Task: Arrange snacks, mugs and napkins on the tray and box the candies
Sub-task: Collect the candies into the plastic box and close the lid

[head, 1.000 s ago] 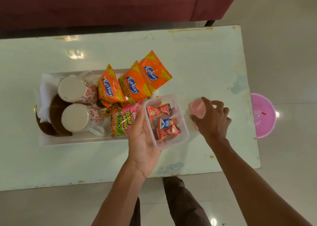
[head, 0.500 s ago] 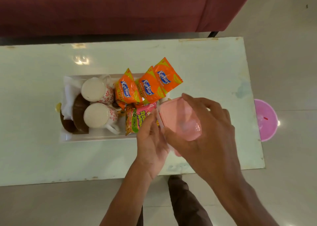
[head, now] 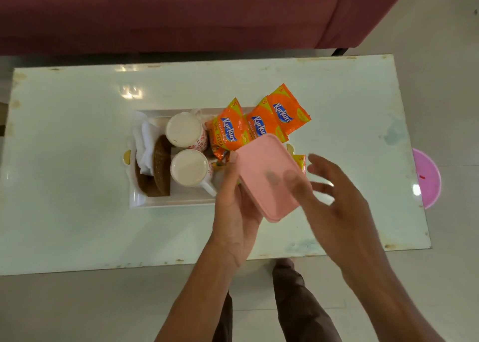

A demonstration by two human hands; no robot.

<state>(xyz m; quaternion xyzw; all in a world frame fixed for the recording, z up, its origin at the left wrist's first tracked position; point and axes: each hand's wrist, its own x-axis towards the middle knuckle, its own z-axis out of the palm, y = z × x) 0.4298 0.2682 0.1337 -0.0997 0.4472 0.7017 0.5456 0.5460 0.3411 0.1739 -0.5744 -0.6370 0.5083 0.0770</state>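
Pink-lidded candy box (head: 259, 165) sits at centre of frame, raised over the right end of the tray (head: 166, 203); its contents are hidden under the lid. The left hand (head: 233, 206) cups the box from below with the thumb along its left edge, a steadying grip, probably so the lid can be pressed home. The right hand (head: 337, 206), lower right, is blurred, with fingers spread and holding nothing; fingertips are over the lid, contact unclear. The tray holds two mugs (head: 184, 129), white napkins (head: 145, 139), brown coasters (head: 162, 160) and orange snack packets (head: 228, 131), packed close together. Pale table (head: 77, 134) beneath.
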